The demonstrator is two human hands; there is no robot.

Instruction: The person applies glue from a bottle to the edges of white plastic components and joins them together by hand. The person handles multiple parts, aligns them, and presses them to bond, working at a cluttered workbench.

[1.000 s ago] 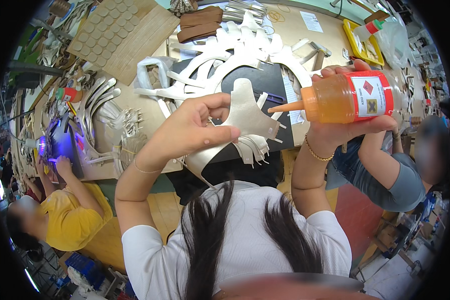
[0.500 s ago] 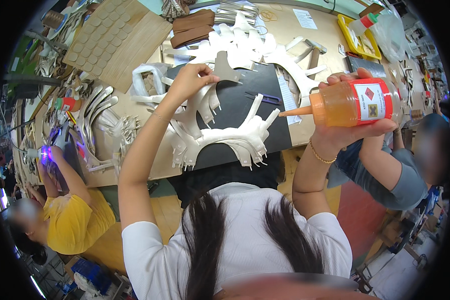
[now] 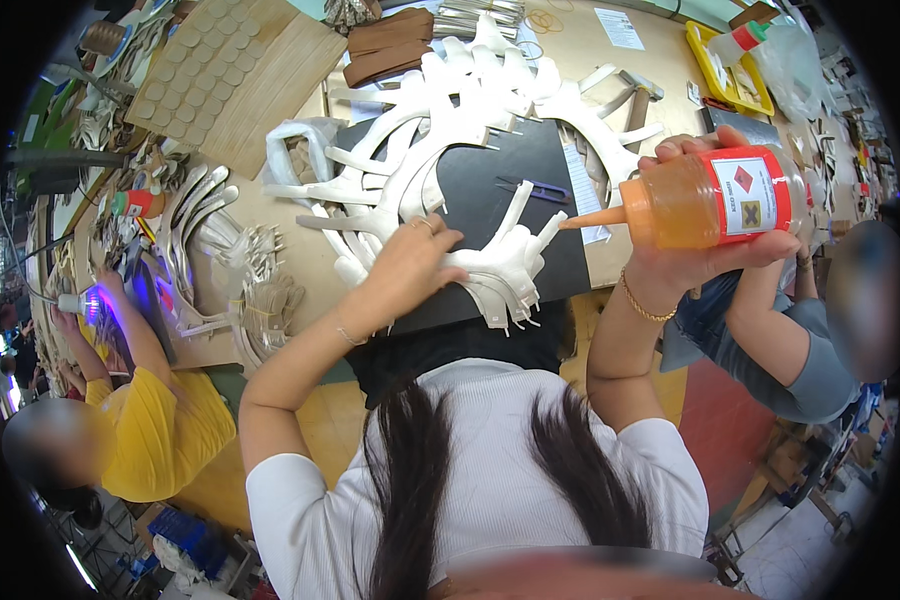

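Note:
My right hand (image 3: 715, 200) is wrapped round a squeeze bottle (image 3: 670, 205) of amber liquid. The bottle has a red and white label and lies tilted sideways, its orange nozzle pointing left, close to the tip of a white cut piece. My left hand (image 3: 420, 265) is over the left part of the near stack of white shaped pieces (image 3: 510, 265), thumb apart from the bent fingers. A greyish piece (image 3: 355, 222) reaches out to the left from beside that hand. More curved white pieces (image 3: 460, 120) lie overlapped beyond, partly on a black mat (image 3: 490, 180).
Purple-handled thread snips (image 3: 538, 190) rest on the mat. A hammer (image 3: 638, 100) and a yellow tray (image 3: 725, 75) stand far right. Brown strips (image 3: 390, 45) and a board of round discs (image 3: 205, 75) lie far left. Co-workers sit at both sides, one in a yellow shirt (image 3: 175, 440).
My left hand has moved nearer, from the far pieces down to the near stack. The greyish piece it pinched is gone from the mat's far edge. The bottle has stayed almost still.

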